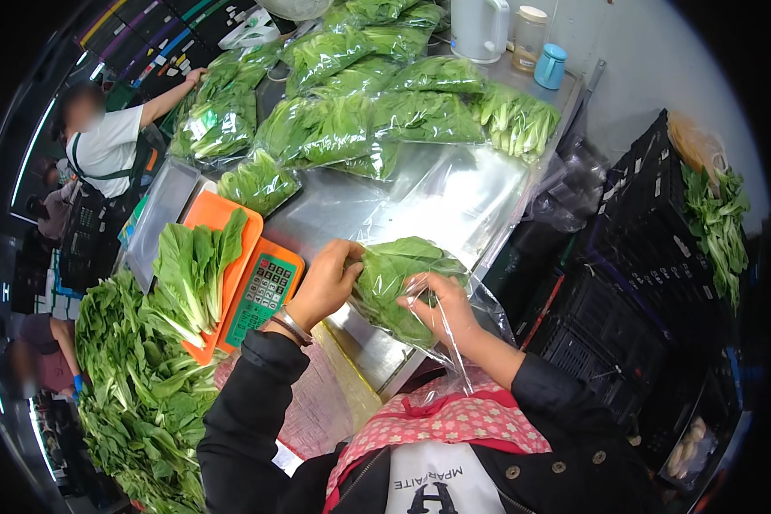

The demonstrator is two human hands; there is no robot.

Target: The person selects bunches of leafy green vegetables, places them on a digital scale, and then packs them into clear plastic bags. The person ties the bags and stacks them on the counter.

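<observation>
Before me is a clear plastic bag (pixel 488 308) around a bunch of leafy greens (pixel 392 283), above the front edge of the steel table (pixel 334 199). My left hand (pixel 327 279) pinches the left side of the bunch at the bag. On the other side, my right hand (pixel 446 315) grips the bag, with film stretched across its fingers; whether some fingers are inside it I cannot tell. Left of my left hand, an orange digital scale (pixel 289 257) carries loose leafy greens (pixel 196 270) on its orange tray (pixel 250 225).
Bagged greens (pixel 321 128) are piled at the back, near a kettle (pixel 478 29) and a blue cup (pixel 550 67). Loose greens (pixel 135 392) heap at left. Black crates (pixel 649 238) stack at right. A co-worker (pixel 106 148) reaches toward bags at far left.
</observation>
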